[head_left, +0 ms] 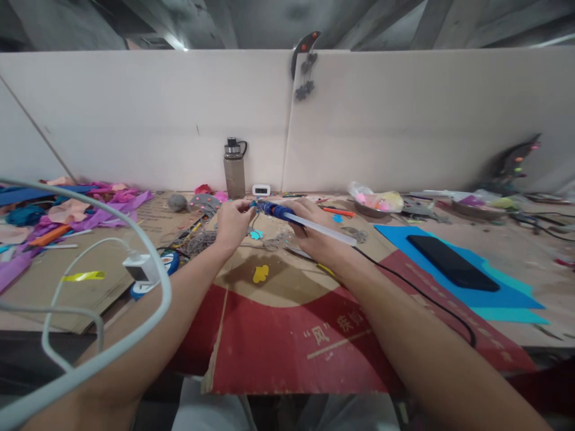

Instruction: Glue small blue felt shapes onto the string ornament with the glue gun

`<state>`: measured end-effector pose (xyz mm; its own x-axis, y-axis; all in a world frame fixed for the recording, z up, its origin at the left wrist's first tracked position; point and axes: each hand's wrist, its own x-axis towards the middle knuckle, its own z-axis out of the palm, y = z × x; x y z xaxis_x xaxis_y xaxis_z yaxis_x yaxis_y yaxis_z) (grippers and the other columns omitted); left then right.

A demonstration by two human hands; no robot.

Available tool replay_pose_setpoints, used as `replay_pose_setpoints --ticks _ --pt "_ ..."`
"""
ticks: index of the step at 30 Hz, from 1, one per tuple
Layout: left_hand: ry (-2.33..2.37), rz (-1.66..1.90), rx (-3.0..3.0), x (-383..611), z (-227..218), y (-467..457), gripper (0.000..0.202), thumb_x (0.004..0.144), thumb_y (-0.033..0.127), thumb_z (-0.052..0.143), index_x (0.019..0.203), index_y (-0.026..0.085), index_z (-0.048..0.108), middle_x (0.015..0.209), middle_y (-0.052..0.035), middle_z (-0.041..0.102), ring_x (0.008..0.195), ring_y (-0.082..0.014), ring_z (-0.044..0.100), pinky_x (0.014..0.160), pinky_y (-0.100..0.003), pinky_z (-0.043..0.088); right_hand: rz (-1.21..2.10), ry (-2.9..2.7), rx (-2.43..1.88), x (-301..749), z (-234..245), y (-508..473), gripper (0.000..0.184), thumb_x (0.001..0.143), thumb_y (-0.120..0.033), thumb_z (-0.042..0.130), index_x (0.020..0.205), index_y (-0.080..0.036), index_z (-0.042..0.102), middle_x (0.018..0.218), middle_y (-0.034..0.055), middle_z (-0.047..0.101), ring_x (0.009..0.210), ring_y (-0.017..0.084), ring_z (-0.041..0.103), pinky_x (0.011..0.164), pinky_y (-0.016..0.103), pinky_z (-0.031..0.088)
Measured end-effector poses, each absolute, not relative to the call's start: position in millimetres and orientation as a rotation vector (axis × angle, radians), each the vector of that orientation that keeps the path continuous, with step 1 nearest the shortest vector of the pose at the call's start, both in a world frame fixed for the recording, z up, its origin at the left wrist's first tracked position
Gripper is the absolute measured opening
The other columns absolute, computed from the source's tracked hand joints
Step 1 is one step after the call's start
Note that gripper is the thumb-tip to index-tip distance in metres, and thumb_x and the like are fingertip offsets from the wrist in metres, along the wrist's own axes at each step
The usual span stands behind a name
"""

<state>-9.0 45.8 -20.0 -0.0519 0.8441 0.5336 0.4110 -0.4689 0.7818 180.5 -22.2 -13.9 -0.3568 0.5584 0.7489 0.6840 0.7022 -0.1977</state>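
My right hand (314, 236) is wrapped round a blue glue gun (275, 210). A white glue stick (326, 230) pokes out of the gun's back toward the right. My left hand (232, 224) is closed in a pinch at the gun's tip, on something too small to make out. Both hands hover over a brown and red cardboard sheet (287, 311). A yellow cut-out shape (260, 273) lies on the cardboard just below them. A small teal piece (256, 234) and grey scraps (274, 242) lie under the hands. The gun's black cord (417, 293) trails off to the right.
A water bottle (235, 167) and a small clock (261, 190) stand by the white partition. Purple and pink scraps (67, 212) are piled at the left. A white charger and cable (141, 269) lie front left. A black phone (451, 261) rests on blue sheets (507, 293) at the right.
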Motion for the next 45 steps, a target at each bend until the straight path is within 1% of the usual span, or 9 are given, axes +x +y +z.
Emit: replay_pose_setpoints --ticks 5,10,14,21,33,38,41,43,45 --pt "1.281 1.528 1.606 -11.1 -29.2 59.1 0.013 0.065 0.027 0.063 0.067 0.014 0.067 0.049 0.0038 0.05 0.04 -0.0069 0.04 0.041 -0.02 0.028 -0.05 -1.883 -0.998 183.4 -15.0 -16.2 0.032 0.08 -0.014 0.051 0.111 -0.021 0.058 0.108 0.0091 0.063 0.101 0.025 0.057 0.088 0.042 0.044" --pt "1.051 1.476 1.375 -10.0 -32.4 61.9 0.014 0.061 0.025 0.068 0.06 0.014 0.059 0.049 0.0054 0.044 0.038 -0.0037 0.034 0.038 -0.018 0.027 0.456 -1.527 -0.977 190.0 -20.4 0.6 0.034 0.07 -0.02 0.061 0.104 -0.022 0.057 0.1 0.0049 0.064 0.087 0.02 0.059 0.077 0.035 0.046" --pt "0.987 1.445 1.236 -7.3 -29.1 58.2 0.015 0.059 0.021 0.07 0.065 0.013 0.059 0.05 0.006 0.044 0.04 -0.003 0.034 0.038 -0.016 0.025 0.803 -1.279 -0.944 194.3 -21.6 6.5 0.024 0.066 -0.023 0.064 0.088 -0.021 0.053 0.072 -0.0024 0.057 0.057 0.011 0.05 0.053 0.025 0.039" --pt "0.969 1.396 1.258 -6.8 -30.0 57.3 0.021 0.059 0.023 0.073 0.071 0.013 0.06 0.051 0.0062 0.045 0.041 -0.0032 0.036 0.038 -0.016 0.026 0.971 -1.095 -0.948 201.2 -24.7 11.7 0.019 0.064 -0.02 0.065 0.076 -0.019 0.051 0.058 -0.0046 0.05 0.049 0.008 0.046 0.051 0.024 0.039" --pt "0.919 1.32 1.237 -1.1 -25.2 47.0 0.025 0.059 0.028 0.075 0.072 0.015 0.058 0.058 0.0035 0.053 0.049 -0.0057 0.047 0.043 -0.018 0.034 0.704 -1.234 -1.504 239.2 -58.3 47.7 0.014 0.062 -0.017 0.064 0.059 -0.019 0.051 0.048 0.0005 0.053 0.047 0.015 0.052 0.05 0.03 0.044" --pt "0.91 1.29 1.254 3.2 -22.5 40.7 0.025 0.059 0.028 0.074 0.075 0.015 0.059 0.063 0.0025 0.056 0.052 -0.0064 0.051 0.045 -0.018 0.036 0.403 -1.288 -1.739 252.7 -65.0 46.9 0.024 0.053 -0.016 0.07 0.051 -0.021 0.047 0.06 0.0108 0.061 0.077 0.029 0.062 0.068 0.038 0.046" --pt "0.915 1.27 1.294 4.8 -22.2 38.5 0.026 0.06 0.029 0.074 0.076 0.015 0.06 0.062 0.0017 0.056 0.053 -0.0071 0.052 0.046 -0.019 0.037 0.239 -1.287 -1.804 253.6 -57.9 41.0 0.024 0.056 -0.017 0.07 0.052 -0.02 0.047 0.079 0.0194 0.063 0.1 0.037 0.056 0.084 0.048 0.041" --pt "0.925 1.272 1.319 5.7 -23.6 38.3 0.027 0.061 0.03 0.074 0.076 0.014 0.059 0.062 0.0012 0.057 0.053 -0.0073 0.052 0.047 -0.019 0.037 0.107 -1.336 -1.742 245.7 -49.3 35.5 0.018 0.061 -0.021 0.067 0.058 -0.019 0.049 0.088 0.0199 0.062 0.107 0.037 0.052 0.09 0.052 0.036" --pt "0.938 1.287 1.349 6.7 -25.9 38.8 0.026 0.061 0.031 0.073 0.076 0.014 0.059 0.062 0.0009 0.058 0.053 -0.0078 0.052 0.047 -0.02 0.037 0.11 -1.445 -1.526 229.6 -41.4 29.3 0.011 0.07 -0.025 0.06 0.069 -0.018 0.052 0.089 0.0148 0.062 0.102 0.03 0.055 0.091 0.05 0.038"
